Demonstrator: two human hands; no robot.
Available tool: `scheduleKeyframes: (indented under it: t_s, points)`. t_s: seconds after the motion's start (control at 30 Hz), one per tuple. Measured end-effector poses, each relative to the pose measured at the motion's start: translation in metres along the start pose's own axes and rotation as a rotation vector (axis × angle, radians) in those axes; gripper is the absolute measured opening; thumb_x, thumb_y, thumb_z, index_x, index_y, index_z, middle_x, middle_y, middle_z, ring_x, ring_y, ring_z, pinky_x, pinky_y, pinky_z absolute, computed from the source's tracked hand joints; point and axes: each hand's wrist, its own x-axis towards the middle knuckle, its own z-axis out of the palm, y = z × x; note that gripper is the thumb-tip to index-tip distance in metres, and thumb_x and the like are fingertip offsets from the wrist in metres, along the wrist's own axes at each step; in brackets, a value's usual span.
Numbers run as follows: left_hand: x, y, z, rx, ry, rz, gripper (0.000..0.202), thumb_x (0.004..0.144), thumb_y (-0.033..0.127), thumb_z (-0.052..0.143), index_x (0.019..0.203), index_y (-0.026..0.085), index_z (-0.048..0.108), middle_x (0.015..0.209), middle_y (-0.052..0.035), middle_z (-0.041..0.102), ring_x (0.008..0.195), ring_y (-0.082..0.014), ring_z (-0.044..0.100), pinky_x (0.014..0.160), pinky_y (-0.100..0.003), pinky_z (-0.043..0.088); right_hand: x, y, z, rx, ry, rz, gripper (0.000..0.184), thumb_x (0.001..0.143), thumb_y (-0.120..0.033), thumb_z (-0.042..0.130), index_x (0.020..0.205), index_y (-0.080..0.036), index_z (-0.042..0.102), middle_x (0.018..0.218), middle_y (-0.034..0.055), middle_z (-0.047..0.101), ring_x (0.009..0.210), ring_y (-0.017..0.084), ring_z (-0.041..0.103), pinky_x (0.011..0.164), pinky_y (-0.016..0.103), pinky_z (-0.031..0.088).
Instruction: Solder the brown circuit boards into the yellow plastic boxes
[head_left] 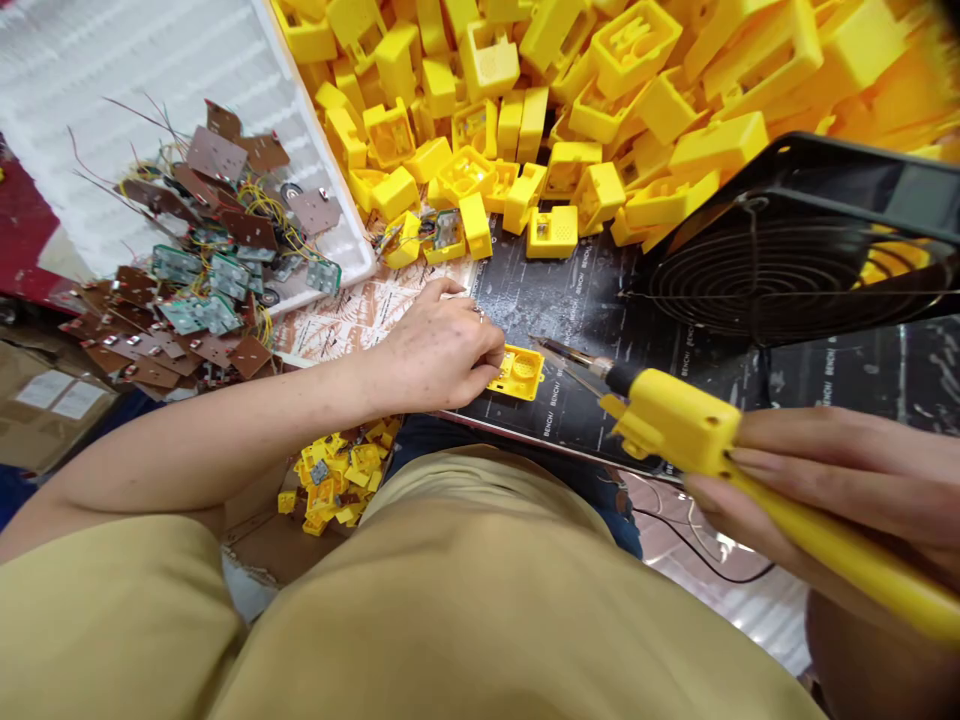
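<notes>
My left hand [450,345] rests over the left end of a small open yellow plastic case [527,373]. Its thumb and bent fingers close on that end and cover what lies under them. A round speaker grille pattern shows in the bare right part of the case. In my right hand [847,490] is a yellow soldering iron [686,420] with a black collar and a thin metal tip. The tip points left, just right of the case and apart from it.
A large heap of yellow cases [487,60] covers the back of the dark bench [570,290]. A black fan [750,250] stands at right. Wired circuit boards [202,260] lie piled on a white foam tray [322,150] at left. Below sits a box of yellow parts [345,475].
</notes>
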Motion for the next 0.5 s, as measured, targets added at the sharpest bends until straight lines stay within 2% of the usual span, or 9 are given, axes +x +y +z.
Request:
scheduleKeyframes:
  t_s: [0.17, 0.3, 0.37, 0.43, 0.5]
  points:
    - [0.002, 0.002, 0.001, 0.04, -0.021, 0.022, 0.022, 0.082, 0.019, 0.05, 0.073, 0.019, 0.07, 0.07, -0.0053, 0.072, 0.079, -0.0223, 0.064, 0.097, -0.047, 0.038, 0.023, -0.017, 0.039, -0.04, -0.014, -0.032, 0.021, 0.088, -0.043, 0.07, 0.103, -0.028, 0.068, 0.085, 0.0024, 0.071, 0.078, 0.02, 0.071, 0.066, 0.029, 0.059]
    - [-0.001, 0.0, -0.001, 0.019, -0.026, 0.039, 0.019, 0.085, 0.024, 0.052, 0.08, 0.018, 0.07, 0.076, -0.0061, 0.072, 0.083, -0.0232, 0.064, 0.096, -0.046, 0.04, 0.035, -0.023, 0.066, -0.091, -0.019, -0.092, 0.018, 0.093, -0.03, 0.063, 0.112, -0.028, 0.064, 0.09, 0.0021, 0.071, 0.078, 0.019, 0.071, 0.067, 0.028, 0.058]
    - [0.0, -0.009, -0.007, -0.022, 0.036, 0.025, 0.025, 0.087, 0.035, 0.055, 0.096, 0.018, 0.07, 0.087, -0.0074, 0.073, 0.089, -0.0244, 0.064, 0.093, -0.043, 0.043, 0.038, -0.018, 0.077, -0.097, -0.025, -0.122, 0.026, 0.092, -0.032, 0.065, 0.117, -0.026, 0.06, 0.095, 0.0042, 0.071, 0.084, 0.021, 0.071, 0.071, 0.031, 0.06]
    - [0.007, -0.025, -0.013, -0.028, 0.167, -0.033, 0.037, 0.088, 0.043, 0.057, 0.114, 0.019, 0.067, 0.106, -0.0097, 0.072, 0.104, -0.0279, 0.061, 0.094, -0.044, 0.043, 0.04, -0.013, 0.089, -0.088, -0.035, -0.147, 0.038, 0.089, -0.038, 0.07, 0.12, -0.023, 0.055, 0.103, 0.0075, 0.07, 0.093, 0.025, 0.071, 0.077, 0.037, 0.061]
    - [0.02, -0.045, -0.019, 0.017, 0.298, -0.1, 0.039, 0.087, 0.04, 0.061, 0.122, 0.023, 0.064, 0.118, -0.0101, 0.068, 0.12, -0.0319, 0.054, 0.102, -0.048, 0.038, 0.04, -0.011, 0.099, -0.08, -0.04, -0.168, 0.04, 0.088, -0.034, 0.071, 0.122, -0.022, 0.053, 0.109, 0.0087, 0.069, 0.1, 0.026, 0.069, 0.082, 0.04, 0.061]
